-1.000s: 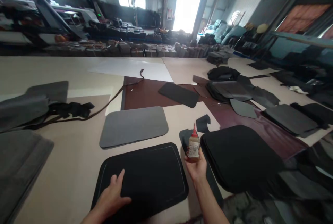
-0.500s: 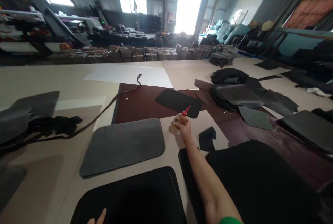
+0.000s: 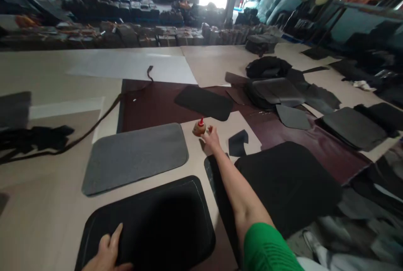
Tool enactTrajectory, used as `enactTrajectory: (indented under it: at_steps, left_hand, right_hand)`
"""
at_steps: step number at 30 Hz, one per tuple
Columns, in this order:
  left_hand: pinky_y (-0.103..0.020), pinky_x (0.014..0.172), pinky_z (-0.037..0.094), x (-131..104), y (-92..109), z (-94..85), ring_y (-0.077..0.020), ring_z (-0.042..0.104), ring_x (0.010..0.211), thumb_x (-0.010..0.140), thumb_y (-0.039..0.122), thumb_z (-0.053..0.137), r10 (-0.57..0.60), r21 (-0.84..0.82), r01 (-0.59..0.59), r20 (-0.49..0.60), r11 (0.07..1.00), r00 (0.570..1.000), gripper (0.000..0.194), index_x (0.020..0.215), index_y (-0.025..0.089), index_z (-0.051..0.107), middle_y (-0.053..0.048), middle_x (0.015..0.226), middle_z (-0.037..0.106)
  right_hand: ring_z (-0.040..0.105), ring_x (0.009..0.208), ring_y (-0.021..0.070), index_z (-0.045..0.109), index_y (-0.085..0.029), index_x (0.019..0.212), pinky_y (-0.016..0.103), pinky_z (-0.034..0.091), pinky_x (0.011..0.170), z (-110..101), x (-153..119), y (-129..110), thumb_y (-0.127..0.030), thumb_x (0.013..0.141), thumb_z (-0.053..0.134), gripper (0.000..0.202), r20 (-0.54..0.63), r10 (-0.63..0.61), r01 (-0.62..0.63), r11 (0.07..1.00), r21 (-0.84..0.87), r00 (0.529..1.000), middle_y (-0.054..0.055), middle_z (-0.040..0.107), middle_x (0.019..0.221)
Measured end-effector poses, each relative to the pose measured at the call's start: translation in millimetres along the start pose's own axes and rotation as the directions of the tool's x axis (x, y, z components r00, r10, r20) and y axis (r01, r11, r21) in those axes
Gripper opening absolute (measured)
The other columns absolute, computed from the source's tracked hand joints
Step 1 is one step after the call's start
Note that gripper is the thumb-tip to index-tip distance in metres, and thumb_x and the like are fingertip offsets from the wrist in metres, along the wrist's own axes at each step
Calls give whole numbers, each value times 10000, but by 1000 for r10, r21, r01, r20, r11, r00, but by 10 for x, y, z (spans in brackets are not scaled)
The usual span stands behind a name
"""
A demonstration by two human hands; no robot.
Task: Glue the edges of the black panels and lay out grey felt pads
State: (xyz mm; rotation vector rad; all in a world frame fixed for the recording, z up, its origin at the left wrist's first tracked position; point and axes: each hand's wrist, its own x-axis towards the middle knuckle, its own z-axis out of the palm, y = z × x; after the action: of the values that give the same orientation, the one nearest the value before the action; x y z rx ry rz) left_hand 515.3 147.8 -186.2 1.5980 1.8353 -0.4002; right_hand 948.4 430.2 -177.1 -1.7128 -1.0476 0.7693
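Observation:
A small glue bottle (image 3: pixel 199 130) with a red pointed cap stands upright on the pale board. Just to its right is my right hand (image 3: pixel 211 138), thumb and fingers parted around no object; whether a fingertip still touches the bottle is unclear. My left hand (image 3: pixel 108 250) rests with fingers spread on a black rounded panel (image 3: pixel 176 220) marked by a thin pale line near its edge. Beyond that panel lies a grey rounded panel (image 3: pixel 135 157). A small dark cut piece (image 3: pixel 238 143) lies right of my right hand.
Under my right arm is a narrow black piece (image 3: pixel 220 191), with a large black panel (image 3: pixel 289 182) beside it. Maroon sheeting (image 3: pixel 151 111) covers the table's middle. Stacked dark pieces (image 3: pixel 277 92) lie farther right, and a dark strap (image 3: pixel 107 115) trails on the left.
The bottle went from tilted in my right hand to upright on the board, and my fingers opened away from it. My view tipped downward, and more of my left hand shows.

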Motion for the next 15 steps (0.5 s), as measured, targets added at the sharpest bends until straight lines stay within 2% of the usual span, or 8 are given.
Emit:
enactTrajectory:
  at_steps: [2, 5, 8, 11, 15]
  left_hand:
    - [-481, 943, 468, -45, 77, -60, -386, 655, 1047, 722, 453, 511, 18, 41, -18, 18, 999, 1000, 1041, 1559, 106, -1, -256, 1435, 327]
    - [-467, 933, 466, -71, 136, -111, -377, 649, 1029, 739, 458, 518, 23, 80, -26, 38, 996, 999, 1044, 1554, 95, -24, -242, 1388, 340]
    - [-469, 947, 458, -90, 164, -133, -397, 632, 1067, 722, 474, 538, 18, 91, -21, 39, 996, 999, 1066, 1554, 93, -8, -251, 1419, 303]
    - [-475, 960, 449, -119, 199, -160, -411, 619, 1100, 707, 461, 547, 22, 92, -26, 36, 995, 999, 1073, 1553, 81, 9, -258, 1433, 289]
    - [-485, 948, 453, -146, 232, -195, -414, 623, 1091, 715, 451, 534, 23, 95, -27, 39, 995, 999, 1054, 1553, 79, 14, -250, 1405, 317]
  right_hand:
    - [641, 999, 192, 541, -200, 1129, 306, 517, 862, -344, -169, 24, -313, 713, 633, 442, 21, 7, -6, 999, -53, 1000, 79, 663, 1147]
    - [656, 917, 197, 594, -197, 1089, 315, 534, 794, -915, -583, 114, -395, 825, 518, 339, 33, 21, -15, 985, -173, 999, 66, 687, 1048]
    - [660, 823, 203, 633, -190, 993, 321, 533, 757, -1279, -1062, 221, -391, 859, 497, 277, 83, 42, -12, 944, -330, 996, 59, 690, 935]
    - [657, 911, 231, 652, -182, 942, 347, 504, 853, -1289, -1420, 298, -319, 854, 552, 191, 138, 50, 26, 867, -498, 989, 83, 677, 963]
    - [648, 1009, 294, 636, -118, 1042, 385, 487, 875, -1026, -1591, 340, -312, 866, 609, 263, 105, 114, -10, 724, -690, 988, 193, 612, 1138]
